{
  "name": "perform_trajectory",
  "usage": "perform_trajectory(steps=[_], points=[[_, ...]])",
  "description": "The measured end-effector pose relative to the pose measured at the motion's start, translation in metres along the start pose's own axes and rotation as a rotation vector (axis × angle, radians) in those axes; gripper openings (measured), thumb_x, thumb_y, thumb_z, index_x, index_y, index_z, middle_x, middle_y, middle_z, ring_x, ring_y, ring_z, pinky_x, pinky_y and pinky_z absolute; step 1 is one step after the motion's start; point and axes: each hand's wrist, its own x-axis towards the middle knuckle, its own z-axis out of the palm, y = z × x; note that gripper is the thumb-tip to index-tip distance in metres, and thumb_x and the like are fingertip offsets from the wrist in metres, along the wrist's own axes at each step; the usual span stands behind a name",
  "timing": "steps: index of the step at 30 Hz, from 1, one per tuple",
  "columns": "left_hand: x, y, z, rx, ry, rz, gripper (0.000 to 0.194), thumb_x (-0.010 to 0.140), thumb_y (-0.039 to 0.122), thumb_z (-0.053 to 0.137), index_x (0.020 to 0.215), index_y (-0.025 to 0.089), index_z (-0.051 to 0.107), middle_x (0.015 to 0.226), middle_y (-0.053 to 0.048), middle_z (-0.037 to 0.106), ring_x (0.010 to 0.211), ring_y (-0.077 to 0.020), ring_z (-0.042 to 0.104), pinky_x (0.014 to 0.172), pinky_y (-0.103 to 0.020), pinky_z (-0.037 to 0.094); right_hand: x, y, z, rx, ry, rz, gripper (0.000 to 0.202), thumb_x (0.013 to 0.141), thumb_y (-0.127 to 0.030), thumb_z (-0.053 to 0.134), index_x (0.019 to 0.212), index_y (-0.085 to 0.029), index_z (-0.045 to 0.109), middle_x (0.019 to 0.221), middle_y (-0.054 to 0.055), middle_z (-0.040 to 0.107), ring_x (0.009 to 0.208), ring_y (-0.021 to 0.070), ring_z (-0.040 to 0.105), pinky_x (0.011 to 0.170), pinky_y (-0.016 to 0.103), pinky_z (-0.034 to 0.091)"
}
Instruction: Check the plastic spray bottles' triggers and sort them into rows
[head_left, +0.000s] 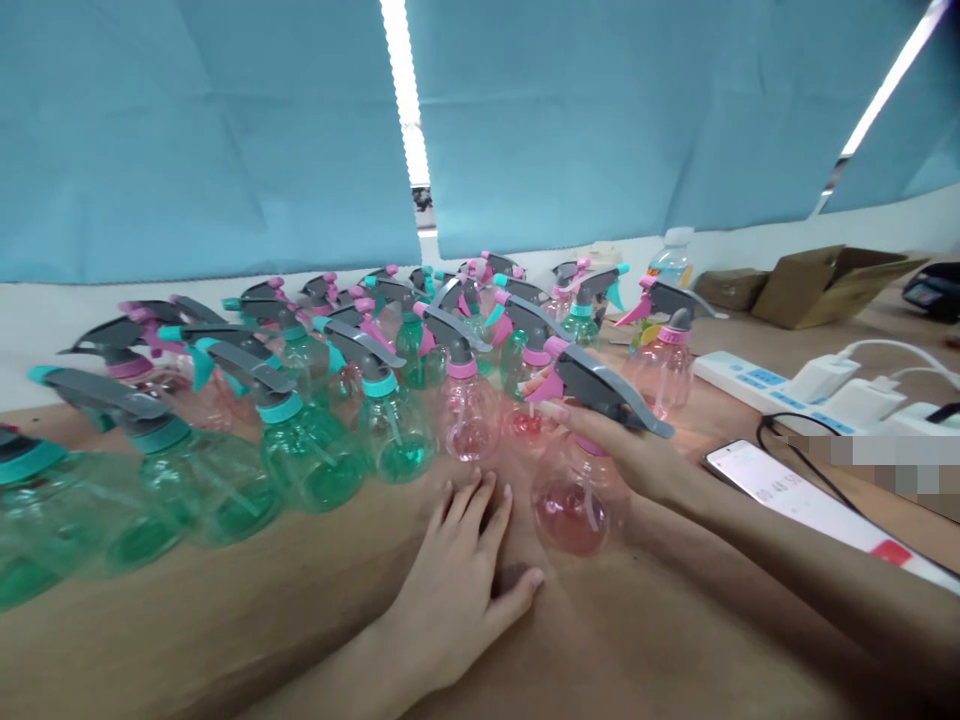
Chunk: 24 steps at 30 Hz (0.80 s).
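My left hand [469, 570] lies on the brown tabletop [300, 620], fingers spread, with nothing in it. Its fingertips are just in front of a pink-collared clear spray bottle [469, 415]. To the right, my right hand [600, 430] is closed around the neck of a pink spray bottle [574, 510] with a grey and pink trigger head. That bottle stands close to the table, slightly tilted, with pink liquid low inside. Green spray bottles [311, 460] with teal collars stand in a row at the left, each with some green liquid.
More pink and green spray bottles crowd behind. At the right are a white power strip [739, 380] with plugs and cables, a phone [810, 505] showing a timer, and an open cardboard box [810, 290]. A capped clear bottle [673, 258] stands near the blue curtain [562, 120].
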Motion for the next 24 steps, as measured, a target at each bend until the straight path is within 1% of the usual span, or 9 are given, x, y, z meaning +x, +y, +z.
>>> perform_trajectory(steps=[4,6,9,12,15,17,19,22,24], points=[[0.000,-0.001,0.002,0.000,0.025,0.005,0.067,0.093,0.054,0.045,0.141,0.008,0.039,0.148,-0.018,0.033,0.135,-0.0362,0.031,0.106,-0.058,0.028,-0.002,-0.004,-0.004,-0.040,-0.028,-0.007,0.031,0.079,-0.050,0.063,0.104,-0.033,0.065,0.086,-0.001,0.068,0.085,0.0229,0.062,0.080,0.039,0.050],[0.000,-0.002,0.002,0.009,0.017,0.007,0.067,0.093,0.054,0.044,0.141,0.008,0.039,0.149,-0.018,0.032,0.136,-0.0360,0.030,0.106,-0.058,0.029,-0.003,-0.008,0.000,-0.026,-0.011,0.015,0.028,0.078,-0.050,0.063,0.099,-0.032,0.066,0.089,-0.001,0.069,0.088,0.0238,0.062,0.081,0.040,0.050],[-0.001,-0.002,0.002,0.009,0.012,0.011,0.068,0.093,0.055,0.042,0.141,0.007,0.039,0.149,-0.019,0.032,0.136,-0.0356,0.029,0.106,-0.058,0.029,-0.002,-0.015,0.012,0.049,0.037,0.036,0.024,0.081,-0.051,0.059,0.091,-0.031,0.069,0.087,0.001,0.070,0.092,0.0256,0.063,0.080,0.042,0.051],[-0.001,-0.002,0.002,-0.002,0.028,0.012,0.068,0.093,0.056,0.043,0.141,0.008,0.040,0.148,-0.018,0.033,0.136,-0.0357,0.030,0.106,-0.058,0.029,0.001,-0.017,0.017,0.061,0.027,0.059,0.025,0.080,-0.052,0.060,0.087,-0.030,0.070,0.087,0.001,0.071,0.095,0.0267,0.063,0.080,0.042,0.052],[-0.001,-0.002,0.003,0.000,0.031,0.011,0.068,0.093,0.056,0.044,0.141,0.008,0.040,0.148,-0.018,0.034,0.136,-0.0356,0.030,0.106,-0.057,0.028,0.001,-0.009,0.006,0.037,-0.021,0.073,0.024,0.079,-0.051,0.063,0.088,-0.031,0.070,0.091,0.001,0.072,0.096,0.0270,0.063,0.081,0.042,0.052],[-0.001,-0.003,0.003,0.004,0.026,0.011,0.068,0.093,0.056,0.044,0.141,0.008,0.039,0.148,-0.018,0.034,0.136,-0.0352,0.029,0.107,-0.057,0.028,-0.001,0.001,-0.004,0.030,-0.101,0.054,0.023,0.078,-0.049,0.064,0.092,-0.032,0.070,0.094,0.002,0.072,0.102,0.0275,0.062,0.086,0.043,0.051],[-0.001,-0.003,0.003,-0.001,0.031,0.011,0.068,0.093,0.056,0.044,0.142,0.009,0.039,0.149,-0.018,0.034,0.136,-0.0348,0.029,0.107,-0.056,0.027,-0.004,0.010,-0.011,-0.001,-0.112,0.057,0.023,0.078,-0.049,0.065,0.095,-0.033,0.070,0.093,0.002,0.073,0.105,0.0280,0.061,0.088,0.044,0.050],[-0.001,-0.002,0.002,-0.016,0.027,0.004,0.068,0.092,0.056,0.045,0.142,0.010,0.039,0.148,-0.017,0.034,0.136,-0.0352,0.029,0.107,-0.057,0.028,-0.009,0.017,-0.013,-0.051,-0.135,0.084,0.031,0.072,-0.048,0.071,0.101,-0.036,0.069,0.092,0.000,0.073,0.103,0.0284,0.062,0.088,0.045,0.050],[0.000,-0.001,0.002,-0.021,0.015,-0.003,0.068,0.092,0.055,0.047,0.142,0.009,0.039,0.148,-0.018,0.034,0.136,-0.0360,0.029,0.107,-0.057,0.028,-0.010,0.017,-0.012,-0.050,-0.147,0.079,0.037,0.069,-0.047,0.075,0.104,-0.037,0.068,0.093,-0.001,0.073,0.098,0.0287,0.064,0.086,0.045,0.050]])
